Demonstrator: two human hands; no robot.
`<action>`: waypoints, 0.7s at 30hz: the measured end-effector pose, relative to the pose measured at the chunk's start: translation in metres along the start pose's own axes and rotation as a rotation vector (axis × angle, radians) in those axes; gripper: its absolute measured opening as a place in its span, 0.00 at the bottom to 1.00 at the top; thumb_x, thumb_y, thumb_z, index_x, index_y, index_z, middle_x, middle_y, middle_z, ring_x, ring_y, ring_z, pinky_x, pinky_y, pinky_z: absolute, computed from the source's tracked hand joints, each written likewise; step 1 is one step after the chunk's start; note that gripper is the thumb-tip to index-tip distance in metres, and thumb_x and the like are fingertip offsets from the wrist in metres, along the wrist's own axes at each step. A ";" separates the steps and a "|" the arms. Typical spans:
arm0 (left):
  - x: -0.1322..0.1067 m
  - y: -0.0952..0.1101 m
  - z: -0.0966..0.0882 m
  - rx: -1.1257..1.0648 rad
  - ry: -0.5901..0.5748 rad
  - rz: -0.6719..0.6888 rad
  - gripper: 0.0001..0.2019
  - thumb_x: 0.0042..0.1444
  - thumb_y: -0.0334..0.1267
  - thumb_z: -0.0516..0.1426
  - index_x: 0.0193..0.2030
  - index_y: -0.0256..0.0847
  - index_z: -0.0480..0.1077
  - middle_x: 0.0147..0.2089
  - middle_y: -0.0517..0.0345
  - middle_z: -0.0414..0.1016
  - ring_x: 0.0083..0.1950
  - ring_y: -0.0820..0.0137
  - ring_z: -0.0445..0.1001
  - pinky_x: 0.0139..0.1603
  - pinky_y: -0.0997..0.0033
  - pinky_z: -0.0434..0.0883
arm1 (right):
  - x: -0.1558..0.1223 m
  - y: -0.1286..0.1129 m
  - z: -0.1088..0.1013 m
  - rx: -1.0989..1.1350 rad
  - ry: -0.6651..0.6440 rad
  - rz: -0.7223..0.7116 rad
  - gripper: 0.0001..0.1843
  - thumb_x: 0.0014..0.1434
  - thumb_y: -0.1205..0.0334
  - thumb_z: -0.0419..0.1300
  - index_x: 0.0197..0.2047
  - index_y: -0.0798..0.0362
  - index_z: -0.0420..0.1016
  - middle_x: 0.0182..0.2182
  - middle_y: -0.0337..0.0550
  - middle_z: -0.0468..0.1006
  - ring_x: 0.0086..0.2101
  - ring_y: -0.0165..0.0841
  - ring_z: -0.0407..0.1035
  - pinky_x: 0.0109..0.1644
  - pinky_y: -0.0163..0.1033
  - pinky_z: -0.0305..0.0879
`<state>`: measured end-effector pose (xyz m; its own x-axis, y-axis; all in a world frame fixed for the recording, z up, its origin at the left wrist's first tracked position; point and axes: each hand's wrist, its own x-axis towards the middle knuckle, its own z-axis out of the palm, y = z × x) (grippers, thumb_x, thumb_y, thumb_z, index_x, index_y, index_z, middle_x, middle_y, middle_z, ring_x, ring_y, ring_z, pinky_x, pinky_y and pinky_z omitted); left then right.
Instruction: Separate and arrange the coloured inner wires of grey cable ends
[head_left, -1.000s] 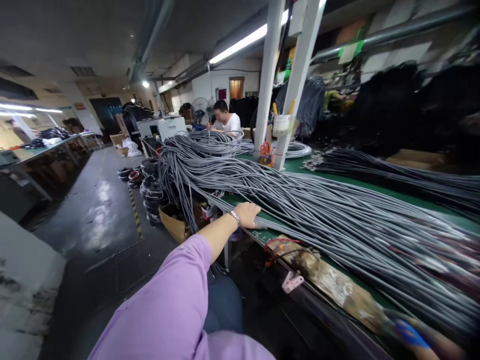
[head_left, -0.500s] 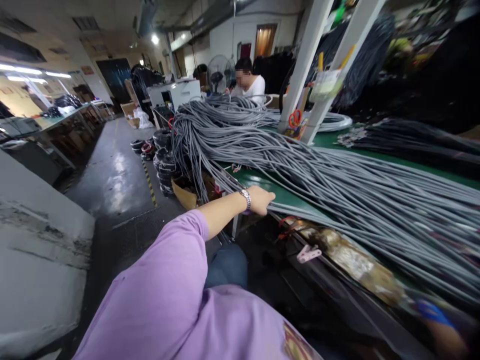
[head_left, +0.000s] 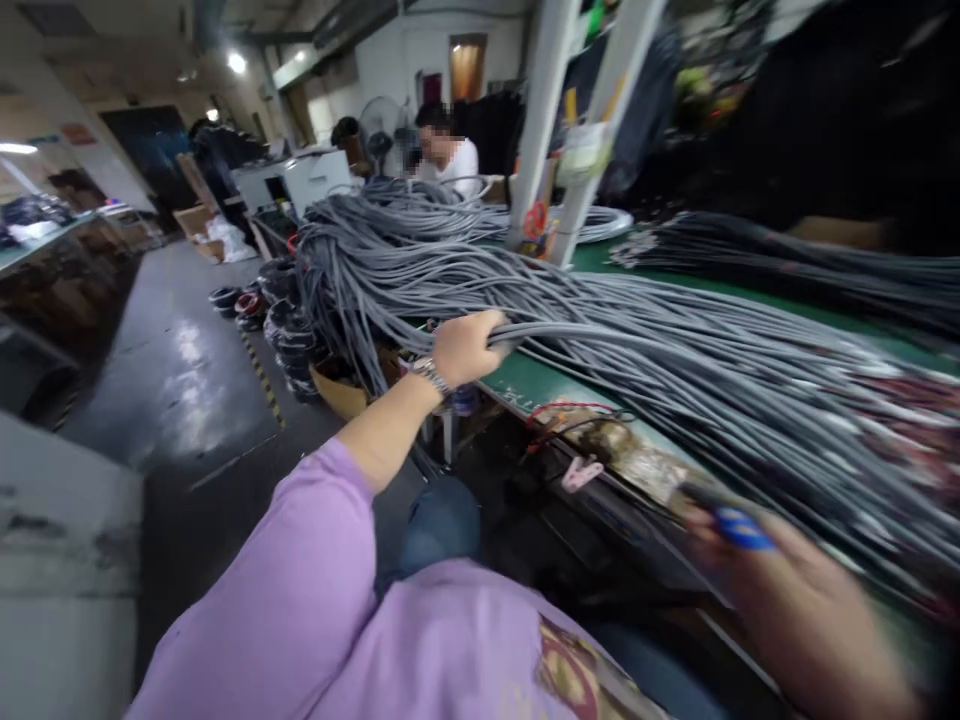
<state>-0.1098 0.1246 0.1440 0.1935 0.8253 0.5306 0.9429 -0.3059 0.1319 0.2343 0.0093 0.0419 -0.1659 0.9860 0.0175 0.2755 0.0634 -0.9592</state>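
two hands show: the left hand [head_left: 466,347] is clenched around a few grey cables [head_left: 600,330] lifted off the green surface [head_left: 525,380]; the right hand [head_left: 795,590], blurred, grips a dark tool with a blue part [head_left: 739,525].

Matt grey plastic-sheathed cables [head_left: 600,330]

Cables [head_left: 600,330] lie along the bench [head_left: 540,380]; posts [head_left: 570,130] stand behind them; cable coils [head_left: 289,330] sit on the floor [head_left: 180,380], left of the bench.
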 end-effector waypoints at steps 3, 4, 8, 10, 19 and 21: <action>-0.033 -0.007 -0.009 -0.044 0.119 -0.018 0.12 0.56 0.45 0.53 0.38 0.38 0.71 0.35 0.53 0.76 0.38 0.64 0.75 0.40 0.69 0.68 | 0.024 -0.035 0.049 0.563 -0.127 0.139 0.26 0.48 0.36 0.63 0.40 0.48 0.76 0.50 0.57 0.76 0.39 0.42 0.75 0.41 0.47 0.71; -0.047 -0.012 -0.009 -0.058 0.149 -0.008 0.12 0.55 0.45 0.53 0.37 0.38 0.71 0.34 0.53 0.76 0.37 0.64 0.75 0.39 0.69 0.69 | 0.033 -0.047 0.064 0.706 -0.185 0.123 0.27 0.45 0.36 0.66 0.39 0.49 0.75 0.53 0.56 0.75 0.44 0.44 0.74 0.44 0.48 0.70; -0.114 -0.046 0.003 -0.057 0.207 0.037 0.13 0.53 0.47 0.53 0.36 0.40 0.71 0.34 0.51 0.77 0.38 0.59 0.77 0.42 0.63 0.72 | 0.064 -0.075 0.098 1.110 -0.124 0.047 0.24 0.48 0.39 0.66 0.38 0.50 0.73 0.50 0.50 0.77 0.53 0.44 0.68 0.54 0.49 0.65; -0.152 -0.068 0.012 -0.064 0.201 0.035 0.13 0.52 0.45 0.53 0.39 0.41 0.72 0.37 0.50 0.78 0.41 0.58 0.77 0.45 0.60 0.73 | 0.072 -0.075 0.102 1.292 -0.008 0.085 0.20 0.51 0.42 0.64 0.37 0.50 0.73 0.47 0.47 0.78 0.51 0.41 0.70 0.56 0.48 0.64; -0.215 -0.095 0.043 -0.232 -0.613 -0.130 0.22 0.43 0.40 0.61 0.49 0.48 0.72 0.52 0.54 0.76 0.56 0.54 0.72 0.62 0.52 0.63 | 0.035 -0.026 0.146 1.038 -0.212 0.108 0.24 0.52 0.42 0.64 0.21 0.53 0.66 0.13 0.30 0.60 0.20 0.28 0.63 0.39 0.43 0.67; -0.197 -0.074 0.042 -0.556 -0.833 -0.143 0.30 0.46 0.48 0.63 0.57 0.46 0.67 0.57 0.50 0.73 0.58 0.56 0.71 0.61 0.55 0.64 | 0.025 -0.013 0.162 0.857 -0.424 0.134 0.23 0.48 0.43 0.68 0.26 0.55 0.70 0.12 0.28 0.60 0.18 0.26 0.60 0.32 0.37 0.62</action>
<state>-0.2066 0.0043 -0.0056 0.4167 0.8752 -0.2457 0.7531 -0.1810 0.6326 0.0728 0.0082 0.0091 -0.5578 0.8285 -0.0491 -0.4400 -0.3453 -0.8290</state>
